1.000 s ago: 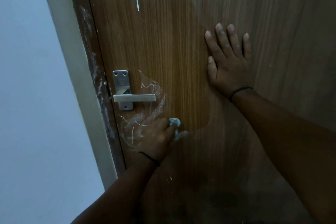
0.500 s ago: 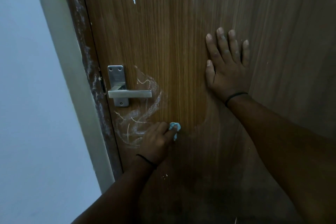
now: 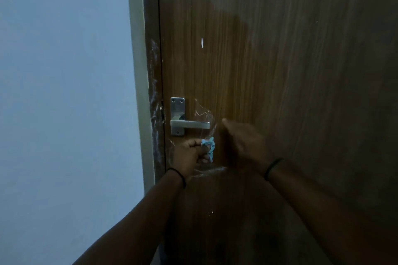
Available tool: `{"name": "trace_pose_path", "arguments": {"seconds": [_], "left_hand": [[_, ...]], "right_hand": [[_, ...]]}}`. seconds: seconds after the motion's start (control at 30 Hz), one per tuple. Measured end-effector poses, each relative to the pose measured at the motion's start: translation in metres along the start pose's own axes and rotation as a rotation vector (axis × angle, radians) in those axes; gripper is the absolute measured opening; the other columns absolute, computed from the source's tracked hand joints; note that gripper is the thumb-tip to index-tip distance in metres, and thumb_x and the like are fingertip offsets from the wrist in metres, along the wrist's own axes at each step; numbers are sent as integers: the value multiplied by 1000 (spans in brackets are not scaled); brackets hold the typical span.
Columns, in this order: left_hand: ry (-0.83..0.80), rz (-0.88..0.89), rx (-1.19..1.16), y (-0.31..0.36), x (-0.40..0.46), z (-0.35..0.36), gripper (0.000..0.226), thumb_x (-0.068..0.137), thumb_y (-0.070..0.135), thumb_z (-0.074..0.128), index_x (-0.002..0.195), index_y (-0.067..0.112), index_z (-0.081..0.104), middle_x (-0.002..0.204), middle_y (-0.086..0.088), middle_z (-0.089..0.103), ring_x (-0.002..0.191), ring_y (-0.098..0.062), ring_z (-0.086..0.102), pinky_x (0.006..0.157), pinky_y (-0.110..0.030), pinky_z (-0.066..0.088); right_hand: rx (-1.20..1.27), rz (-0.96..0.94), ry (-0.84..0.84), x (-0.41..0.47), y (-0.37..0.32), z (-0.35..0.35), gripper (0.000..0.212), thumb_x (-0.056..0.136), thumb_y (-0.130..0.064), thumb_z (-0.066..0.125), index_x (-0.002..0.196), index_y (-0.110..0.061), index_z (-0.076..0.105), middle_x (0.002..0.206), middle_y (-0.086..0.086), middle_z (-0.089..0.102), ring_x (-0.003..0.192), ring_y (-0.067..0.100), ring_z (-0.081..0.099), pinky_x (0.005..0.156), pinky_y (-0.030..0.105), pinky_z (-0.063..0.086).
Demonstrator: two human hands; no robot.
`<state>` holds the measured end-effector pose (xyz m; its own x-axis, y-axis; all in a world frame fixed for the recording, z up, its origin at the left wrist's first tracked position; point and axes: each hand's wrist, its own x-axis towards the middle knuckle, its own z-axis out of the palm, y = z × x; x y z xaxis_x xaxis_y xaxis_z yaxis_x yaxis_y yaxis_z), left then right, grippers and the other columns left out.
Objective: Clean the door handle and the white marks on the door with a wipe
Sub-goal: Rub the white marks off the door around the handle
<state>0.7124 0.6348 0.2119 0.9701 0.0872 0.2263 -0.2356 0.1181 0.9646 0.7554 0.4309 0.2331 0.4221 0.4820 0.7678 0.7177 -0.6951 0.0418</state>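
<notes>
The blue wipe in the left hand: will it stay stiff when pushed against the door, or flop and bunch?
Likely floppy: the wipe is crumpled, with a loose tail hanging below the left hand that pinches it. Probably very light, since fingertips alone hold it. Pushed across the door, it may bunch rather than stay flat.

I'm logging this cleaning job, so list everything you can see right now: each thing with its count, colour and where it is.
door: one, brown wood grain, fills the middle and right
door handle: one, silver metal lever on a plate, at the door's left edge
white marks: several scratches and smears, around and below the handle, plus one small fleck higher up
door frame: one, pale, with a scuffed brown strip beside the door
wall: one, bluish white, left side
wipe: one, light blue, bunched, just below the handle
wristbands: two, black, one on each wrist
left hand: holding the wipe
right hand: blurred, beside the wipe
</notes>
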Motion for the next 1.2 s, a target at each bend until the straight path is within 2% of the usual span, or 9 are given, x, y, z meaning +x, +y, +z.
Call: {"name": "trace_pose_path", "arguments": {"seconds": [0.2, 0.4, 0.57, 0.67, 0.73, 0.8, 0.93, 1.07, 1.2], "left_hand": [[-215, -175, -220, 26, -11, -14, 22, 97, 7, 48, 113, -1, 61, 89, -14, 67, 71, -17, 62, 66, -28, 53], [-282, -209, 71, 29, -22, -16, 24, 96, 16, 55, 110, 0, 66, 95, -15, 68, 79, -19, 61, 67, -28, 49], [-344, -211, 359, 36, -19, -12, 24, 96, 26, 55, 111, 13, 68, 106, -9, 71, 80, -15, 63, 61, -22, 45], [-249, 17, 603, 38, -14, -14, 25, 98, 23, 51, 103, 6, 69, 95, -11, 71, 75, -20, 66, 65, -27, 54], [-49, 258, 749, 39, -12, -18, 28, 97, 22, 52, 83, 5, 70, 77, -11, 70, 66, -23, 65, 62, -33, 54], [159, 493, 828, 41, -10, -26, 30, 93, 23, 54, 67, 12, 64, 60, -1, 62, 51, -14, 56, 50, -27, 48], [541, 800, 977, 48, -2, -38, 12, 87, 23, 61, 77, 16, 63, 75, 4, 57, 65, -9, 50, 58, -23, 45], [502, 915, 1160, 47, 10, -43, 28, 87, 24, 67, 111, 10, 67, 103, -5, 64, 92, -18, 58, 78, -29, 48], [373, 1031, 1275, 41, 17, -49, 27, 89, 23, 67, 112, 8, 69, 104, -6, 67, 94, -20, 61, 78, -35, 53]], "right_hand": [[141, -33, -84, -26, -40, 30, 55, 101, -44, 36, 151, -44, 14, 151, -5, 40, 130, 7, 41, 103, 25, 38], [83, -86, 81, -24, -47, 26, 35, 89, -24, 62, 124, -23, 58, 122, 1, 63, 112, 13, 57, 95, 22, 46], [182, 85, 107, -21, -54, 16, 35, 82, -9, 73, 114, -22, 63, 104, -1, 70, 91, 7, 62, 75, 18, 52], [203, 258, 111, -7, -46, 3, 29, 89, -15, 67, 116, -23, 61, 107, -2, 68, 93, 8, 61, 79, 22, 51], [142, 230, 184, 15, -42, -9, 23, 88, -10, 69, 110, -14, 68, 106, 3, 69, 97, 16, 62, 86, 32, 53], [132, 139, 256, 43, -45, -22, 22, 87, -3, 68, 108, -5, 70, 108, 9, 68, 99, 19, 63, 88, 31, 52], [58, -22, 172, 94, -59, -28, 32, 90, -6, 63, 122, -3, 63, 118, 16, 66, 109, 27, 61, 93, 31, 45], [38, 23, 108, 129, -59, -10, 22, 92, -11, 59, 113, -11, 63, 110, 7, 63, 103, 21, 55, 87, 30, 45], [-57, 1, 16, 129, -53, 9, 10, 91, -12, 60, 96, -9, 69, 99, 7, 60, 95, 21, 52, 81, 35, 45]]}}
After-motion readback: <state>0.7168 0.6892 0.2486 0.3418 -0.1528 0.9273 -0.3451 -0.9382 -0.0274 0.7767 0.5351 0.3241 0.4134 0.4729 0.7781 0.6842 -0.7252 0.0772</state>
